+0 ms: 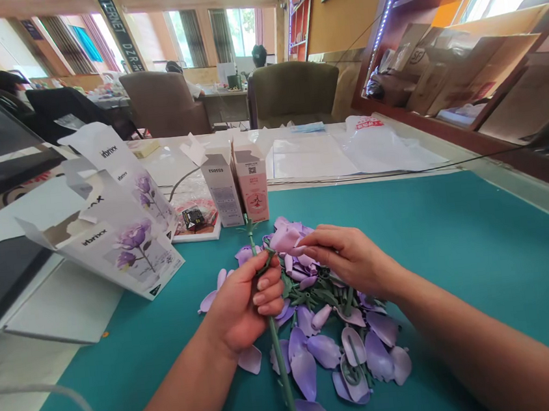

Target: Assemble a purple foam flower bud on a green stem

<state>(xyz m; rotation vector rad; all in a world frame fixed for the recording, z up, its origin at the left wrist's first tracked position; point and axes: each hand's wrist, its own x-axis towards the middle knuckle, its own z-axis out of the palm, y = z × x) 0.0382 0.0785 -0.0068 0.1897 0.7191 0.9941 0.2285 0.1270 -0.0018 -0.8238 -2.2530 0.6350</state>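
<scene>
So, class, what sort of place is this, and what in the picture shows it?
Probably an office or shared workroom: a teal mat on a long table, padded chairs beyond, and wall shelves.

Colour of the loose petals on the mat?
The loose petals are pale lilac purple, best seen in the head view.

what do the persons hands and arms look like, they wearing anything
The left hand and right hand are bare, with no gloves. The left forearm and right forearm show no sleeves within view. No rings, watch, bracelet or markings show. The fingernails look short and unpainted.
</scene>
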